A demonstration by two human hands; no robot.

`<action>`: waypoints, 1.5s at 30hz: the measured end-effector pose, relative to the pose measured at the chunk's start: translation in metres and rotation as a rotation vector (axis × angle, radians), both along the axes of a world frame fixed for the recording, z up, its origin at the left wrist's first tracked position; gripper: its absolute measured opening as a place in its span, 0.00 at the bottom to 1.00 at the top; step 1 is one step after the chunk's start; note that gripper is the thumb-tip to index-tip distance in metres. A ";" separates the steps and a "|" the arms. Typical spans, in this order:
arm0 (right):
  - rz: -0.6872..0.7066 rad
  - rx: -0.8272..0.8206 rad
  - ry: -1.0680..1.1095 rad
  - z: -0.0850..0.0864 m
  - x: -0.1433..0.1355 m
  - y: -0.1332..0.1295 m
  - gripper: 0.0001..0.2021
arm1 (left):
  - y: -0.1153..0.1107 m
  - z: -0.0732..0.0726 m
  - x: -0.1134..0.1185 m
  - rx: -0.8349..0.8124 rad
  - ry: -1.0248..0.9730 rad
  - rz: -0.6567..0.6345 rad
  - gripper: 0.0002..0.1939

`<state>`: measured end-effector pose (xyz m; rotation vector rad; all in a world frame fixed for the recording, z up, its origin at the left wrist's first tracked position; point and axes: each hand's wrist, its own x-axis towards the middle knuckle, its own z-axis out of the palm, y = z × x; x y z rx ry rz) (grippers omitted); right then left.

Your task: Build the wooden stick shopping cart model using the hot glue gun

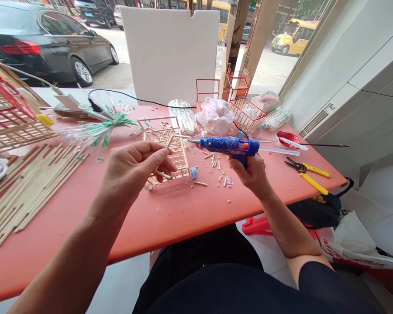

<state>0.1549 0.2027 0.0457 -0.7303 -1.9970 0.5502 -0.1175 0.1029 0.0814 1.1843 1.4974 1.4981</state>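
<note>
The glue gun (221, 144) is mostly blue, with a bit of orange. The table (177, 218) is pinky orange. The little stick cart (184, 155) is pale tan, and its bottle cap (193, 172) is light blue. The long wooden sticks (42, 187) are pale tan with dark spots. The wire strippers (304, 169) are yellow and black. The plastic wrap (113, 121) is see-through with green marks. The foam board (173, 54) is white.
</note>
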 end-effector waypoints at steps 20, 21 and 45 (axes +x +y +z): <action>0.087 -0.034 -0.018 -0.001 0.004 -0.003 0.31 | 0.006 -0.004 -0.005 0.099 0.017 0.037 0.10; 0.100 -0.041 -0.023 -0.001 0.004 -0.003 0.31 | 0.008 -0.004 -0.006 0.122 0.006 0.030 0.11; 0.246 0.029 -0.077 -0.008 -0.002 -0.005 0.21 | 0.013 -0.002 -0.003 0.111 -0.327 -0.023 0.08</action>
